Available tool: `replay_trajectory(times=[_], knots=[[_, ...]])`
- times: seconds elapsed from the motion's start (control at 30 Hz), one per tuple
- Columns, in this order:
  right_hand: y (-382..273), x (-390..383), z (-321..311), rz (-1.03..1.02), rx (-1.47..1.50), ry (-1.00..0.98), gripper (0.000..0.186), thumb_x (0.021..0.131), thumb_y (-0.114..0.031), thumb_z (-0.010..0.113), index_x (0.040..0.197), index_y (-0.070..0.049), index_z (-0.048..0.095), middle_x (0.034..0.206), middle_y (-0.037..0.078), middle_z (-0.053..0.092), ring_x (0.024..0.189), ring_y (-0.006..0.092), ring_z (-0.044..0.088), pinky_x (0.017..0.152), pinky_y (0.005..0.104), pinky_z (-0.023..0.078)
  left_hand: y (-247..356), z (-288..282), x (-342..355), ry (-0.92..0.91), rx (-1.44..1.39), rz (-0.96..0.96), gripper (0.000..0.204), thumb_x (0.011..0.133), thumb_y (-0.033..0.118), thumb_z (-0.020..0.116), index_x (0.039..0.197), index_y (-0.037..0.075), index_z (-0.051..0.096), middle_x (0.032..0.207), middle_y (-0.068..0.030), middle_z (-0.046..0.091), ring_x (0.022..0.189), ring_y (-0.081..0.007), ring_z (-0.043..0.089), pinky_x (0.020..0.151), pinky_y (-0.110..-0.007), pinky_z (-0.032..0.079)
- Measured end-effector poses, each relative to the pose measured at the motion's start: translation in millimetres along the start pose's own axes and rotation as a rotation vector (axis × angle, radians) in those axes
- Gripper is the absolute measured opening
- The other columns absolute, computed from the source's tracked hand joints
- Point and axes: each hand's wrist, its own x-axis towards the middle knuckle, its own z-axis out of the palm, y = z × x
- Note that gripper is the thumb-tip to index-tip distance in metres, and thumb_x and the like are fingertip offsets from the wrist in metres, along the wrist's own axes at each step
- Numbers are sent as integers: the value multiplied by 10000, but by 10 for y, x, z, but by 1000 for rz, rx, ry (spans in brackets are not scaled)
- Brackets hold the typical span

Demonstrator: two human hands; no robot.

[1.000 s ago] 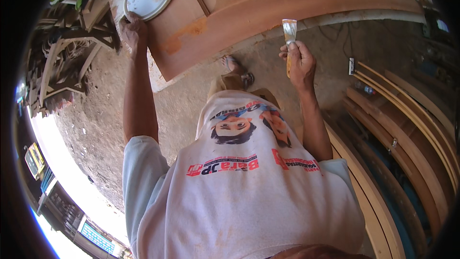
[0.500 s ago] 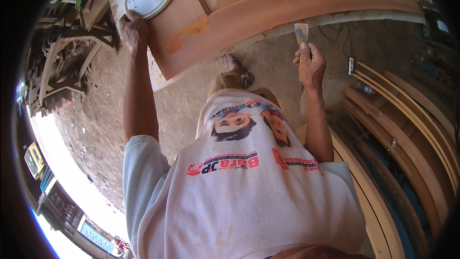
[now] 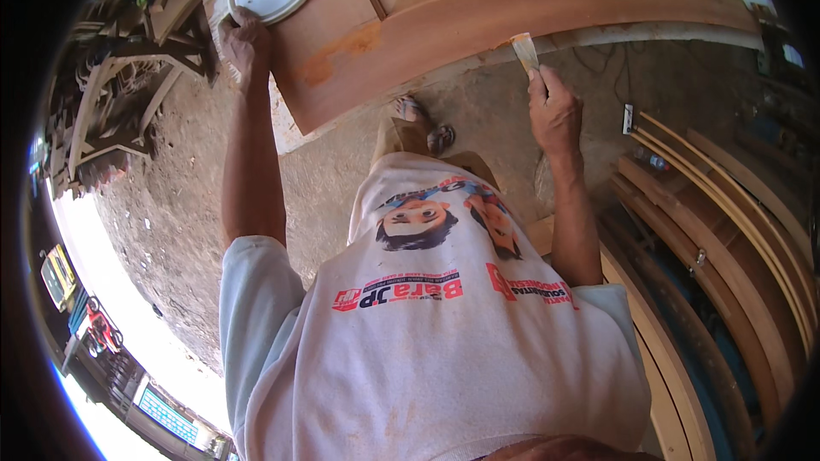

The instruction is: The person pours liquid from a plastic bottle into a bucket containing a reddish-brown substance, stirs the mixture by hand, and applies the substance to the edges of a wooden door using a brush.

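My left hand (image 3: 248, 44) is closed on the near rim of a round white lid (image 3: 272, 2), which has orange and grey smears on its face. The lid is over the left end of a reddish-brown wooden panel door (image 3: 453, 38). A rough orange patch of filler (image 3: 337, 55) marks the wood to the right of that hand. In my right hand (image 3: 557, 115), closed round its handle, is a putty knife (image 3: 525, 51). Its blade tilts to the left, with its orange-smeared tip at the door's near edge; whether it touches cannot be made out.
Long boards and strips (image 3: 726, 239) lie stacked on the right, and a small white power strip (image 3: 628, 119) is near their far ends. Wooden offcuts and frames (image 3: 128, 94) are piled at the left. My sandalled feet (image 3: 440, 138) stand on the rough floor (image 3: 329, 179) below the door.
My right hand has turned the putty knife, so its blade now leans left at the door's edge. My left hand and the lid have shifted slightly right. A red motorcycle moved in the left background.
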Motion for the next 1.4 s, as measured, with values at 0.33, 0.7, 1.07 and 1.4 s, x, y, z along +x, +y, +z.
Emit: replay_trajectory(times=[0.33, 0.7, 1.07, 1.4], knots=[[-325, -46, 63, -60, 15, -140, 114, 1029, -121, 651, 1015, -8, 650, 865, 254, 666, 808, 493, 649, 654, 516, 506, 441, -194, -104, 7, -180, -196, 459, 1109, 387, 514, 1192, -44, 647, 1072, -298, 708, 1019, -456, 685, 912, -498, 516], [-1709, 1820, 692, -67, 360, -289, 248, 1033, -98, 606, 1228, 43, 666, 814, 182, 661, 700, 237, 699, 654, 398, 528, 558, -296, -230, -158, -494, -225, 594, 1125, 240, 520, 1597, -71, 339, 1581, -303, 452, 1462, -395, 477, 1216, -449, 393], [-2303, 3657, 1645, -250, -15, -340, 235, 1015, -131, 575, 1167, 0, 697, 1001, 250, 703, 887, 436, 677, 801, 486, 532, 514, -296, -303, -247, -444, -125, 565, 1139, 207, 464, 1609, -68, 311, 1438, -261, 477, 1320, -350, 520, 1130, -477, 439], [-2400, 3902, 1736, -372, -265, -375, 296, 1003, -136, 564, 1230, -27, 720, 1155, 246, 722, 1093, 451, 677, 951, 514, 535, 535, -412, -278, -343, -442, -88, 611, 1101, 147, 533, 1607, -89, 287, 1496, -288, 440, 1369, -407, 431, 1165, -501, 373]])
